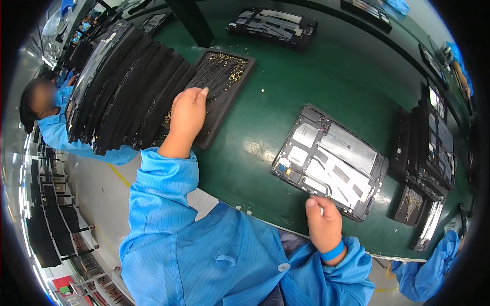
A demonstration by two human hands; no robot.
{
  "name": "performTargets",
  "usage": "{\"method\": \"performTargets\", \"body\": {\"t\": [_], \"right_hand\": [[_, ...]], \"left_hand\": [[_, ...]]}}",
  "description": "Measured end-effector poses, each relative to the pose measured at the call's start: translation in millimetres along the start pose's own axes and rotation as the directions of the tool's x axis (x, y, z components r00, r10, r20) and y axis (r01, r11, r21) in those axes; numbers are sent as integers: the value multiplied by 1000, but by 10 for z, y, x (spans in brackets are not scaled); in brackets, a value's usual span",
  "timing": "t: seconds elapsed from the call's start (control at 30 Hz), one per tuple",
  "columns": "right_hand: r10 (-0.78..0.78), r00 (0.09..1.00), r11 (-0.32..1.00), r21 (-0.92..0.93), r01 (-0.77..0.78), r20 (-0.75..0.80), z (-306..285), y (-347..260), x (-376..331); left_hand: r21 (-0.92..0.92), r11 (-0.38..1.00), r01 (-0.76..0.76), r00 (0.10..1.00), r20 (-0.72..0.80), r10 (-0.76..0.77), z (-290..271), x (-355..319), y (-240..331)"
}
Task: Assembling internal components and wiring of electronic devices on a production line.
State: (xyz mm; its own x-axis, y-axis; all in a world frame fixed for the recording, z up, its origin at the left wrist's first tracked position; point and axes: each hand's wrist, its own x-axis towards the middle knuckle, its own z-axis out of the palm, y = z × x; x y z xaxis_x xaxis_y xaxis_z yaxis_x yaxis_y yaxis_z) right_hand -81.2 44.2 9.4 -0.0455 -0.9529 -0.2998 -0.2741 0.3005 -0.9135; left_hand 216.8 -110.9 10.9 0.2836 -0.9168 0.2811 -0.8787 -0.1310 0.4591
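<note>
My left hand [187, 116] is over a dark tray [217, 120] of thin black cables [210, 71] with gold-coloured ends. Its fingers curl together among the cables, and what they grip, if anything, is hidden. An opened tablet-like device [332, 160] lies tilted on the green table, its silver and white inner parts facing up. By its near edge, my right hand [324, 222] is closed in a pinch. Something small and pale shows at those fingers, too little to name. A thin dark cable [322, 184] curves over the device near this hand.
Left of the tray stands a tall row of stacked black device housings [127, 86]. Another open device [273, 28] lies at the back. More devices [429, 143] are stacked at right, beside a small cable tray [410, 205]. A person in blue [56, 127] is at far left.
</note>
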Motion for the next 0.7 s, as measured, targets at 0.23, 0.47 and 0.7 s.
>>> {"method": "performTargets", "body": {"t": [0.23, 0.47, 0.7], "right_hand": [[258, 963, 953, 187, -240, -79, -44, -264, 79], [-5, 988, 936, 350, -49, 154, -178, -833, 335], [193, 954, 934, 253, -250, 231, -263, -486, 172]], "left_hand": [[-64, 891, -450, 893, -31, 449, -209, -270, 542], [-198, 590, -783, 610, -57, 790, -347, -656, 929], [-317, 562, -764, 540, 162, 826, -147, -972, 1094]]}}
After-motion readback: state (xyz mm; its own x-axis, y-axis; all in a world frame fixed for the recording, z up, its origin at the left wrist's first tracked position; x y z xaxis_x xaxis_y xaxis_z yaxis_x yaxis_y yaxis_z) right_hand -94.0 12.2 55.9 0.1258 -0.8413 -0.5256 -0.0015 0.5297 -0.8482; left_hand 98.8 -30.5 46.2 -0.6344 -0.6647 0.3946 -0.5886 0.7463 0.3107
